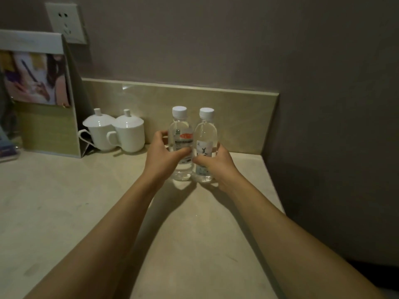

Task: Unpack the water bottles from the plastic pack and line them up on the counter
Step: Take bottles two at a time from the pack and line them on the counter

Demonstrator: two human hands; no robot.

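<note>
Two clear water bottles with white caps stand upright and side by side on the beige counter [86, 212], close to the back splash. My left hand [164, 156] grips the left bottle [181, 134], which has a red and white label. The right bottle [206, 134] carries a white label with dark characters, and my right hand [216, 165] holds it around its lower half. The two bottles touch or nearly touch. No plastic pack is visible.
Two white lidded cups [129, 132] stand to the left of the bottles against the back splash. A folded card stand [43, 93] with a printed picture is at far left. The wall [323, 126] closes the right side; the counter ends at the right edge [274, 190].
</note>
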